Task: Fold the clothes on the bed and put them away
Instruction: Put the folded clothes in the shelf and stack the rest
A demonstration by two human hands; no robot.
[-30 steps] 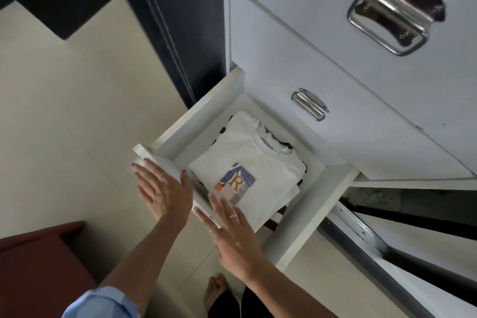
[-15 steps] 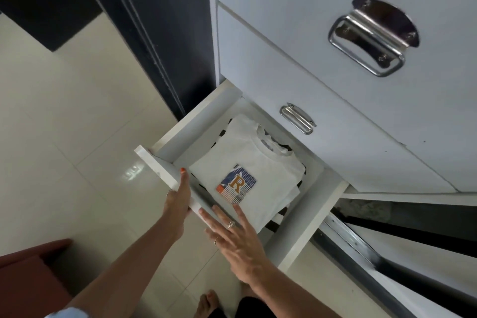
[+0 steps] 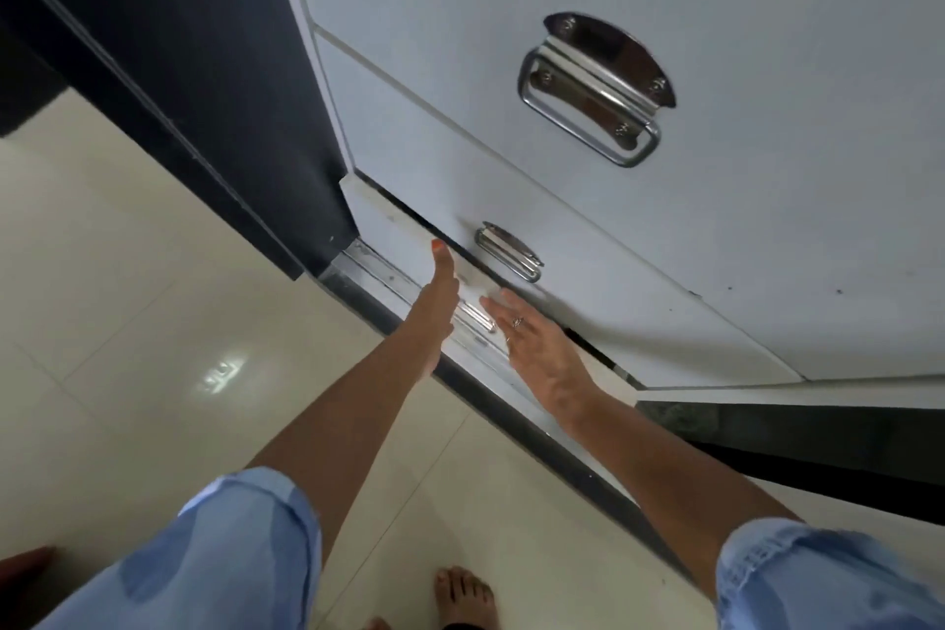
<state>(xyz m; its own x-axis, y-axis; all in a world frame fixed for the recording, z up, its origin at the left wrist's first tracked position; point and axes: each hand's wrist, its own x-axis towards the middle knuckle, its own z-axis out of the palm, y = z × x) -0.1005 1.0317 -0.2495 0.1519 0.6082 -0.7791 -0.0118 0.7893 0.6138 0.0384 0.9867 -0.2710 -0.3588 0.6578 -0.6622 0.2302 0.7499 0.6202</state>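
Observation:
The lowest white drawer (image 3: 388,220) of the wardrobe is pushed almost flush with the drawers above, and the folded white T-shirt inside is hidden. My left hand (image 3: 437,292) presses flat against the drawer's front with straight fingers, thumb up near the top edge. My right hand (image 3: 532,340) lies beside it, fingers straight, touching the drawer front by its small metal handle (image 3: 475,317). Neither hand holds anything.
Two closed white drawers sit above, each with a chrome handle (image 3: 595,87) (image 3: 509,251). A dark wardrobe panel (image 3: 204,82) stands to the left. A dark sliding-door track (image 3: 511,404) runs along the cream tiled floor (image 3: 128,322). My bare foot (image 3: 463,596) is below.
The open drawer with the folded white T-shirt has slid in until nearly closed. Both hands followed its front inward, away from me.

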